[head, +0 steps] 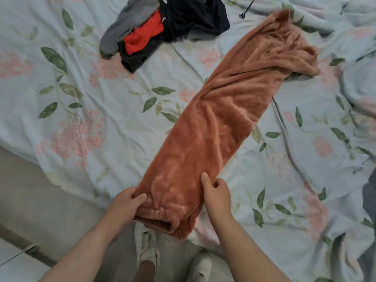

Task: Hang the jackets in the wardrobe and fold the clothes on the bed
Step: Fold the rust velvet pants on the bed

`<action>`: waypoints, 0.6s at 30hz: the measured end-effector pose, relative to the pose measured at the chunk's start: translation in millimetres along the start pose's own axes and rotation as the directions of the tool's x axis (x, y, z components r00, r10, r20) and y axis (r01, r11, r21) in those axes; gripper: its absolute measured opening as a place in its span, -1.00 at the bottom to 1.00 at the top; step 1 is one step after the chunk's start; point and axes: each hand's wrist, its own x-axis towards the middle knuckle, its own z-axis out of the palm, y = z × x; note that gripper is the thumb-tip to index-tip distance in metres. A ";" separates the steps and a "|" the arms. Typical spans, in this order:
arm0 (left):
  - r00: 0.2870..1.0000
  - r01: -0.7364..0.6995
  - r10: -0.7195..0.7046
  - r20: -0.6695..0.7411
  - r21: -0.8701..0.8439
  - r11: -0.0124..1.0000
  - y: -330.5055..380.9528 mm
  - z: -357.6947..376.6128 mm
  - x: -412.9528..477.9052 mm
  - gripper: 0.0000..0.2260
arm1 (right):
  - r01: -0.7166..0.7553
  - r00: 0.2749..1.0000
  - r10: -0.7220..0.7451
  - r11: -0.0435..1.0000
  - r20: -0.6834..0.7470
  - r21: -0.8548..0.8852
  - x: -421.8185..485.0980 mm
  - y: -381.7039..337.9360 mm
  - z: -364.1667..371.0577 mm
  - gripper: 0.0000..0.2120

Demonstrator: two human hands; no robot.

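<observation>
The bed (81,102), under a floral sheet, spreads out ahead of both hands. On it lie the fleece trousers (219,123), rust-coloured and doubled lengthwise, one leg on the other. They run from the hands diagonally away to the right, with the bunched waist at the far end. The cuffs sit at the bed's near edge, between the hands.

Well beyond the left hand is a heap of clothes (162,27) in grey, red and black, not yet folded.

The left hand (126,202) grips the left edge of the trousers just above the cuffs, its fingers curled into the fleece. The right hand (215,192) pinches the right edge, thumb on top and fingers tucked in. Beneath the hands, white shoes (146,247) stand on the floor.

The step in hand looks like folding the trousers: the lengthwise fold is made and the cross fold is not. The next move probably calls for lifting the cuff end with both hands and carrying it toward the waist, keeping the edges aligned. The thick pile may slip or bulge, and the crumpled waist wants smoothing first.
</observation>
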 end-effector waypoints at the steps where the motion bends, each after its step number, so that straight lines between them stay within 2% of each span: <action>1: 1.000 0.008 -0.009 0.017 0.010 1.000 1.5 0.3 -0.9 -0.91 | -0.009 0.999 0.009 1.000 0.042 0.000 -5.3 5.6 3.7 -0.69; 3: 0.996 0.047 -0.045 0.075 -0.028 0.998 5.0 -0.7 -2.3 -0.89 | 0.012 0.995 -0.010 1.000 0.104 -0.019 -13.2 10.7 10.0 -0.75; 6: 0.960 0.168 -0.118 0.253 -0.184 0.968 10.5 -3.2 -7.5 -0.85 | 0.033 0.986 -0.024 0.998 0.164 -0.051 -19.0 17.3 7.1 -0.83; 8: 0.964 0.150 -0.129 0.232 -0.075 0.986 7.7 -1.7 -12.2 -0.87 | -0.032 0.985 0.023 0.998 0.173 0.047 -23.1 25.9 -0.5 -0.86; 10: 0.993 0.043 -0.061 0.097 0.173 0.984 2.5 2.1 -13.3 -0.93 | -0.098 0.975 0.068 0.986 0.212 0.132 -28.1 36.8 -5.3 -0.83; 12: 0.997 -0.068 0.075 0.000 0.437 0.897 2.3 6.6 -15.3 -0.98 | -0.090 0.963 0.072 0.994 0.258 0.060 -30.5 46.6 -6.0 -0.79; 13: 0.989 -0.115 0.147 -0.020 0.525 0.843 2.4 10.1 -16.7 -0.92 | -0.089 0.961 0.080 0.996 0.265 0.022 -30.7 49.5 -6.2 -0.78; 15: 0.975 -0.181 0.221 -0.013 0.531 0.828 4.2 18.2 -18.2 -0.77 | -0.121 0.965 0.107 0.991 0.239 0.047 -28.1 51.3 -5.2 -0.75; 17: 0.985 -0.162 0.173 0.015 0.432 0.887 10.1 25.6 -17.1 -0.70 | -0.155 0.970 0.130 0.982 0.204 0.108 -25.1 50.3 -2.9 -0.68; 18: 0.992 -0.129 0.124 0.036 0.382 0.915 14.4 27.7 -15.1 -0.76 | -0.183 0.968 0.149 0.970 0.202 0.162 -23.2 49.1 -0.9 -0.65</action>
